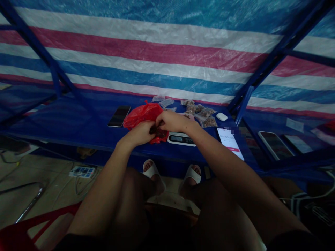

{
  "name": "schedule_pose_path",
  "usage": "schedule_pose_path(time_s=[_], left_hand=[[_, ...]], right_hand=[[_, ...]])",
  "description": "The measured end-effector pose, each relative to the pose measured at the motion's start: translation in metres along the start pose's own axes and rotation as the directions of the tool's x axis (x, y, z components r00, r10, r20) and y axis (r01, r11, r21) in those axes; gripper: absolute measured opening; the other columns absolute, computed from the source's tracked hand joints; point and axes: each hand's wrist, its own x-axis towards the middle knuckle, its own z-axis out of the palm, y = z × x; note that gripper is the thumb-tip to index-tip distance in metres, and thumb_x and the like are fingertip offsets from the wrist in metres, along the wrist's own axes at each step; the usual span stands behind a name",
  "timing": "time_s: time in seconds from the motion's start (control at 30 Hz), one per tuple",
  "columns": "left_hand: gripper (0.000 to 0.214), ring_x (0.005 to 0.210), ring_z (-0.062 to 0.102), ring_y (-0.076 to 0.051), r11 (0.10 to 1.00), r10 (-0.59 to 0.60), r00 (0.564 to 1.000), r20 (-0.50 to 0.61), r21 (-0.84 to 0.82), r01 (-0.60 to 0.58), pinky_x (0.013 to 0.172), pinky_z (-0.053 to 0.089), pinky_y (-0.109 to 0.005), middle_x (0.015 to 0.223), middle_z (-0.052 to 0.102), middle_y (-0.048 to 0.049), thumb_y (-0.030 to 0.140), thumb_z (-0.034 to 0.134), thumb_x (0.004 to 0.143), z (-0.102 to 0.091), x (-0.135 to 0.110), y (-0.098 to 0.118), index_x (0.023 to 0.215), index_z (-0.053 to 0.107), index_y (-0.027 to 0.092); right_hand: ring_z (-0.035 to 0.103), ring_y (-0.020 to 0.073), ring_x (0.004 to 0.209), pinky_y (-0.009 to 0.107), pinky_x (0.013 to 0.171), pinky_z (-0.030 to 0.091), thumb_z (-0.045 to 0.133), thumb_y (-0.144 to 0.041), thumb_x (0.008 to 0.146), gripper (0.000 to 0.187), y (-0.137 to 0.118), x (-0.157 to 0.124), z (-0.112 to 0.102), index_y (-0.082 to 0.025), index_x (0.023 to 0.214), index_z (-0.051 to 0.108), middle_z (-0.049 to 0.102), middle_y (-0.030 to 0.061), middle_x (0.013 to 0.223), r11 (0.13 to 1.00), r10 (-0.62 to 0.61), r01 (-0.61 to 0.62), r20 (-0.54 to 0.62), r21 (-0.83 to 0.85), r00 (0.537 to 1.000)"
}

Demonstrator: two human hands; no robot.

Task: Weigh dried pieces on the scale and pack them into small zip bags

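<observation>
A crumpled red plastic bag [142,115] lies on the blue table, its mouth turned toward me. Small dark brown pieces [160,134] show at that opening, too small to name. My left hand [142,132] is closed on the near edge of the bag. Over the opening, my right hand [171,121] has its fingers bent down and pinched at the brown pieces; what sits between the fingertips is hidden. Just right of the bag is a white digital scale [181,139] with a dark display, partly covered by my right forearm. A pink item [188,116] shows behind my right wrist.
Several clear bags filled with brown pieces [206,113] lie behind the scale. Flat clear bags [166,102] rest behind the red bag. A dark phone [119,116] is at left; a white earbud case [221,116] and a lit phone [230,143] are at right. Striped sheeting [157,52] hangs behind.
</observation>
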Motion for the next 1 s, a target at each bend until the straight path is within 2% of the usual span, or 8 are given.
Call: schedule_pose_path(time_s=[0.1,0.2,0.33,0.5,0.6,0.83,1.0], left_hand=[[0.032,0.102,0.081,-0.029,1.000,0.031,1.000,0.000,0.005,-0.031,0.089,0.061,-0.038,0.117,0.085,-0.0140,0.008,0.068,0.088,0.002,0.001,-0.003,0.116,0.079,0.015],[0.035,0.106,0.081,-0.028,0.999,0.043,0.999,0.002,-0.022,-0.043,0.095,0.062,-0.039,0.121,0.084,-0.0133,0.008,0.067,0.089,0.004,0.001,-0.006,0.121,0.079,0.016],[0.032,0.113,0.081,-0.029,0.999,0.029,0.999,-0.020,-0.023,-0.029,0.103,0.062,-0.041,0.124,0.084,-0.0130,0.014,0.070,0.091,0.005,0.002,-0.006,0.121,0.080,0.018],[0.030,0.111,0.081,-0.030,0.999,0.015,0.999,-0.038,-0.041,-0.017,0.103,0.063,-0.043,0.123,0.085,-0.0134,0.017,0.069,0.092,0.002,0.001,0.001,0.120,0.081,0.017],[0.027,0.110,0.082,-0.030,0.999,0.013,0.999,-0.051,-0.032,-0.015,0.103,0.063,-0.044,0.122,0.085,-0.0130,0.018,0.069,0.094,0.000,0.001,0.004,0.118,0.081,0.018],[0.024,0.112,0.081,-0.028,1.000,0.019,0.997,-0.075,-0.008,-0.020,0.103,0.062,-0.040,0.123,0.085,-0.0107,0.019,0.069,0.096,0.001,0.002,0.004,0.116,0.082,0.020],[0.025,0.114,0.080,-0.029,1.000,0.019,0.998,-0.063,-0.007,-0.019,0.101,0.061,-0.039,0.125,0.084,-0.0123,0.020,0.066,0.099,0.002,0.002,0.002,0.118,0.081,0.017]], right_hand=[[0.075,0.0187,0.089,0.029,0.087,0.053,0.067,-0.002,0.087,0.029,0.007,-0.015,-0.012,-0.015,0.101,0.089,0.087,0.0083,0.104,0.992,-0.010,0.034,-0.194,0.122,0.981],[0.076,0.0214,0.091,0.033,0.090,0.058,0.073,-0.011,0.088,0.021,0.021,-0.036,-0.026,-0.018,0.099,0.088,0.087,0.0066,0.101,0.967,0.070,0.028,-0.371,0.252,0.926],[0.077,0.0245,0.093,0.038,0.092,0.061,0.079,-0.018,0.084,0.020,0.046,-0.062,-0.036,-0.016,0.101,0.088,0.086,0.0095,0.102,0.940,0.210,-0.035,-0.497,0.339,0.842],[0.078,0.0244,0.092,0.041,0.093,0.063,0.077,-0.021,0.082,0.021,0.077,-0.077,-0.022,-0.015,0.100,0.087,0.086,0.0104,0.101,0.913,0.310,-0.078,-0.555,0.401,0.772],[0.079,0.0243,0.092,0.042,0.093,0.064,0.078,-0.024,0.080,0.023,0.090,-0.078,-0.011,-0.016,0.100,0.086,0.086,0.0097,0.100,0.895,0.343,-0.080,-0.562,0.439,0.752],[0.080,0.0240,0.092,0.043,0.095,0.065,0.080,-0.027,0.080,0.022,0.100,-0.076,-0.001,-0.017,0.099,0.084,0.087,0.0100,0.101,0.848,0.394,-0.073,-0.534,0.525,0.748],[0.082,0.0257,0.095,0.046,0.097,0.066,0.081,-0.029,0.082,0.020,0.106,-0.076,0.004,-0.018,0.099,0.084,0.087,0.0102,0.102,0.844,0.400,-0.086,-0.516,0.529,0.757]])
